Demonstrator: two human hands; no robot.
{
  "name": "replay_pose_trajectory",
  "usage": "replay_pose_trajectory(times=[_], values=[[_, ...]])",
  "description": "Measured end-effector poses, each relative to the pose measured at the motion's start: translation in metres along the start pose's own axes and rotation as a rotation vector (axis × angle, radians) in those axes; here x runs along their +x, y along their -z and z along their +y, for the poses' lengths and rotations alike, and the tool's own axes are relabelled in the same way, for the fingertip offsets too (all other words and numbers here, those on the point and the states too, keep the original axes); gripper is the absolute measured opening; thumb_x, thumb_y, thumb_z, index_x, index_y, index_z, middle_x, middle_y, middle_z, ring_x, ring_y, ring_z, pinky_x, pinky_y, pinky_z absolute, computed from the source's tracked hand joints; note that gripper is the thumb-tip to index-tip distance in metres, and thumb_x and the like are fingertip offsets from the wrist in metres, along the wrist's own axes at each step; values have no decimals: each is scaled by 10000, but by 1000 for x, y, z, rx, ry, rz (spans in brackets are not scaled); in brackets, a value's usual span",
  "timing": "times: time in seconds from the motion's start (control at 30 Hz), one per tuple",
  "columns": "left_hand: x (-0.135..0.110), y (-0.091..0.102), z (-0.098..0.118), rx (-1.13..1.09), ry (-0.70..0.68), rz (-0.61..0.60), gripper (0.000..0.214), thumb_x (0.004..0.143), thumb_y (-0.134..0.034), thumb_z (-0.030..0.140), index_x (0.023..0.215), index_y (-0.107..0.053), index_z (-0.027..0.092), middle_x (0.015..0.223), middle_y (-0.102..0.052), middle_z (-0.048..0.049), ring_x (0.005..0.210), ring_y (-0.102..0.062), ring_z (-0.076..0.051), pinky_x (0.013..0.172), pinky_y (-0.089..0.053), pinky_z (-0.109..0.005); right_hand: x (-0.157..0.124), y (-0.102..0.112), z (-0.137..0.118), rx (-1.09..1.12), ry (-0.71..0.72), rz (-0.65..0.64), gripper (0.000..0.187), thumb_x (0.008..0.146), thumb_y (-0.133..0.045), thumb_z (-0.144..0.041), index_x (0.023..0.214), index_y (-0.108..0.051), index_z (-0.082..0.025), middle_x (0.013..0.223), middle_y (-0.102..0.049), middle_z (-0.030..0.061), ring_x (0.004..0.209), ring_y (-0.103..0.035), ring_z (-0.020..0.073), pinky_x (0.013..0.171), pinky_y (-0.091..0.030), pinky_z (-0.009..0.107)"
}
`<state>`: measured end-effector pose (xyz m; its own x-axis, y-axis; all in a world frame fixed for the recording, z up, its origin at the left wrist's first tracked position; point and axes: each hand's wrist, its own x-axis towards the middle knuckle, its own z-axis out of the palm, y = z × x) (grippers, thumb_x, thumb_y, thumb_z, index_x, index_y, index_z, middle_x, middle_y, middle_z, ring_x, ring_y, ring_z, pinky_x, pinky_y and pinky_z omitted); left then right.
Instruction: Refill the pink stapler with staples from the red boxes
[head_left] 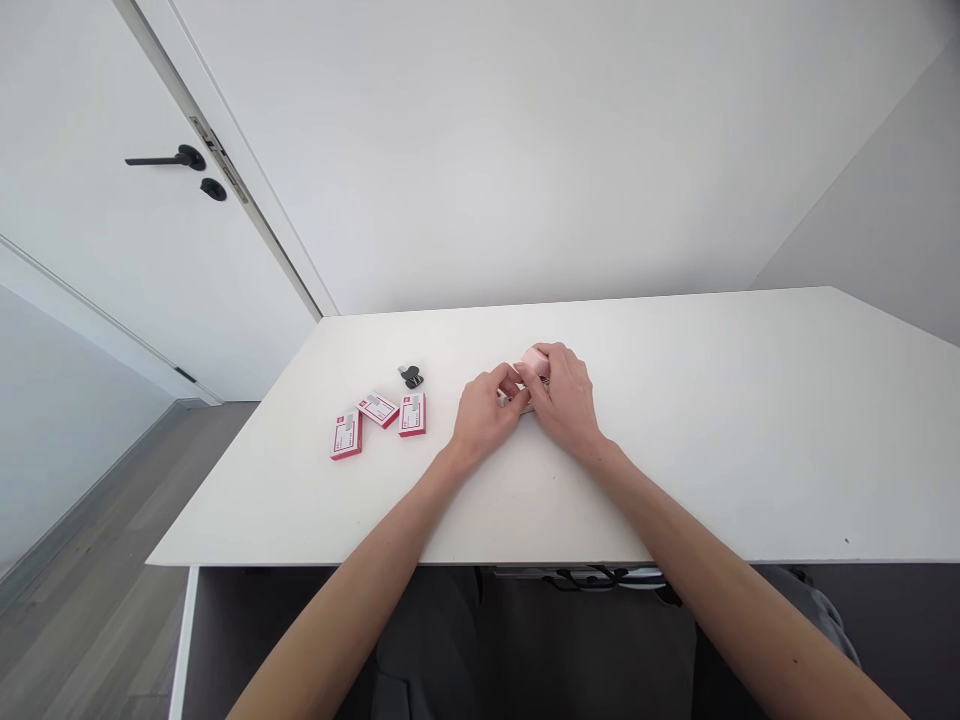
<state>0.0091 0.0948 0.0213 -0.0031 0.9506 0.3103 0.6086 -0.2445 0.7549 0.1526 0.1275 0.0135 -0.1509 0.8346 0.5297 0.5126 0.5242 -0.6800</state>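
My two hands meet at the middle of the white table (675, 440), both closed round a small pink stapler (534, 360). My right hand (566, 398) covers most of it from the right, with its fingers curled over the top. From the left, my left hand (484, 408) pinches at the stapler's metal front. Much of the stapler is hidden by my fingers.
Three small red-and-white boxes (379, 410) lie to the left of my hands, with a small black clip-like item (411, 377) just behind them. A white door with a black handle (169, 160) stands at the far left. The table's near edge runs above my lap.
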Motion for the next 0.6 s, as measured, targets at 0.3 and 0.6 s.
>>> replay_pose_trajectory(times=[0.3, 0.6], values=[[-3, -3, 0, 36, -1, -42, 159, 924, -691, 405, 889, -650, 256, 843, -730, 5, 808, -652, -195, 706, -494, -336, 1, 3, -2, 262, -173, 30, 412, 1034, -407, -665, 1106, -531, -278, 1088, -662, 68, 968, -625, 247, 828, -511, 401], [-5, -6, 5, 129, -60, -57, 178, 929, -722, 393, 904, -616, 252, 811, -710, 9, 868, -650, -217, 724, -470, -354, 8, 9, -13, 524, -248, 89, 503, 1043, -277, -727, 968, -515, -290, 1000, -653, 45, 906, -663, 204, 714, -540, 325]])
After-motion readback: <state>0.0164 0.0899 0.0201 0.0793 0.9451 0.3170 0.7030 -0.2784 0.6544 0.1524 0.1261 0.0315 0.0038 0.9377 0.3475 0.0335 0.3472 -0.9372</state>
